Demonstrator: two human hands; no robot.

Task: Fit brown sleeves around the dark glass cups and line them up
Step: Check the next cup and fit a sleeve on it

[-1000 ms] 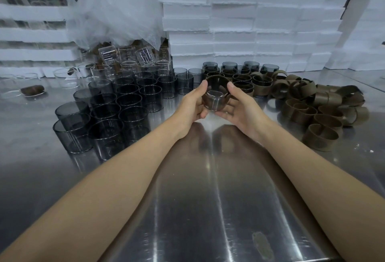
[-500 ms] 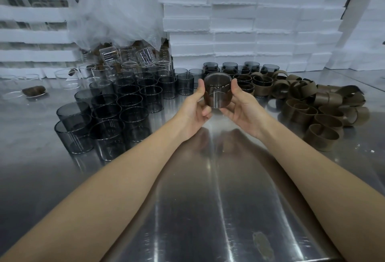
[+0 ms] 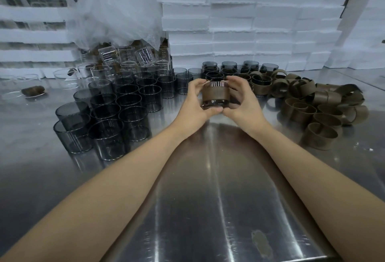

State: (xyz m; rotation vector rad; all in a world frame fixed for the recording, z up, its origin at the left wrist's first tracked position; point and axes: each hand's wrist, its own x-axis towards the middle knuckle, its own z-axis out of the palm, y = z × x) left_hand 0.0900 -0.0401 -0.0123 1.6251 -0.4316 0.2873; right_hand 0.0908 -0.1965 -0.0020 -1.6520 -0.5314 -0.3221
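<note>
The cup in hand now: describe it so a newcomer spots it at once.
On the steel table, look between the bare dark cups at left and the heap of loose brown sleeves at right. There the left hand and right hand grip one dark cup wearing a brown sleeve. Unlike the sleeved cups standing behind it, it alone is held in hands.

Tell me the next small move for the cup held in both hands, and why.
Probably set it down beside the sleeved cups standing just beyond it. The brown sleeve already sits around the dark glass cup, glass showing above and below it, while the left hand and right hand grip it, so lining up seems all that remains.
</note>
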